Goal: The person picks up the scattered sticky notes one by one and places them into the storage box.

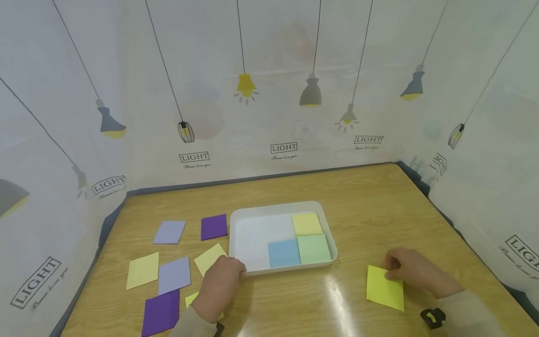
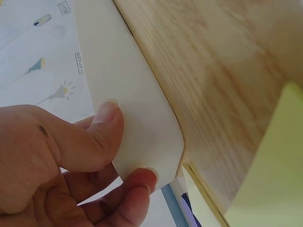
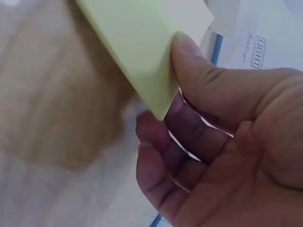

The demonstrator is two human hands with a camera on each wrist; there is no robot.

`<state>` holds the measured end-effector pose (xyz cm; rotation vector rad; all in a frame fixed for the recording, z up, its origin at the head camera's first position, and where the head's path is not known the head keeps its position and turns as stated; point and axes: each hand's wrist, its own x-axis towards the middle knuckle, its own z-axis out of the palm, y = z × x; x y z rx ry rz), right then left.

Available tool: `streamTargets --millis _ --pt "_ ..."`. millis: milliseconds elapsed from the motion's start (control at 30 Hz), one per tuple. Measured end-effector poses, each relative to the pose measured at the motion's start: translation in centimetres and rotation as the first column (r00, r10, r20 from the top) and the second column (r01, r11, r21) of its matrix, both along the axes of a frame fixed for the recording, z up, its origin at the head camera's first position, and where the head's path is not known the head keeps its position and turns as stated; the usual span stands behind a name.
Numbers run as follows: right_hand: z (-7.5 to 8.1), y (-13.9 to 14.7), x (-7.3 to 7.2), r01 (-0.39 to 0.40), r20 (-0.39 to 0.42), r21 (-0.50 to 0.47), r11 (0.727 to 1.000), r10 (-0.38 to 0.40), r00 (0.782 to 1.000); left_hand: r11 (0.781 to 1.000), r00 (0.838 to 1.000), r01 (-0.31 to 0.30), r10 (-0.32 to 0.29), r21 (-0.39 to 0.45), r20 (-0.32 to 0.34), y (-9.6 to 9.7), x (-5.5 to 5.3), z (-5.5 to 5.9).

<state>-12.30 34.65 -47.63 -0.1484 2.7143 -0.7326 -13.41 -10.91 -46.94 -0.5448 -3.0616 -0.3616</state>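
Observation:
My left hand (image 1: 222, 286) grips the near left corner of a shallow white tray (image 1: 275, 209). In the left wrist view the thumb presses on the tray's outer wall (image 2: 130, 75) and the fingers bend at its rim. Inside the tray, a pale yellow sticky note pad (image 1: 307, 223), a light green one (image 1: 313, 249) and a blue one (image 1: 284, 253) sit along the right and near sides. Off to the right, my right hand (image 1: 414, 271) pinches a bright yellow sticky note pad (image 1: 381, 290) by its upper right corner, tilted over the table.
Left of the tray lie purple pads (image 1: 214, 227), lavender pads (image 1: 174, 275) and yellow pads (image 1: 143, 270) on the wooden table (image 1: 362, 201). Another yellow pad (image 1: 191, 298) is partly hidden by the left forearm. A lamp-print sheet (image 1: 269, 42) encloses the back and sides.

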Motion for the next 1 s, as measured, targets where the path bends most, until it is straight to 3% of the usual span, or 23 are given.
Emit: streamTargets --millis 200,567,767,1000 --pt "0.8 0.7 -0.3 -0.031 0.000 -0.045 0.999 0.031 1.000 1.000 1.000 0.005 -0.004 0.009 -0.020 0.0 0.1 0.0" --pt "2.4 0.7 -1.0 -0.117 -0.092 -0.017 0.993 0.115 0.989 1.000 0.998 0.015 -0.015 0.003 -0.054 0.1 0.4 0.3" --pt "4.2 -0.9 -2.3 -0.160 -0.158 -0.046 0.986 0.151 0.976 1.000 0.998 0.017 -0.017 -0.002 -0.065 0.0 0.4 0.1" --pt "6.1 -3.7 -4.5 -0.203 -0.163 -0.058 0.978 0.191 0.968 1.000 1.000 0.005 -0.005 0.001 -0.028 0.1 0.3 0.4"
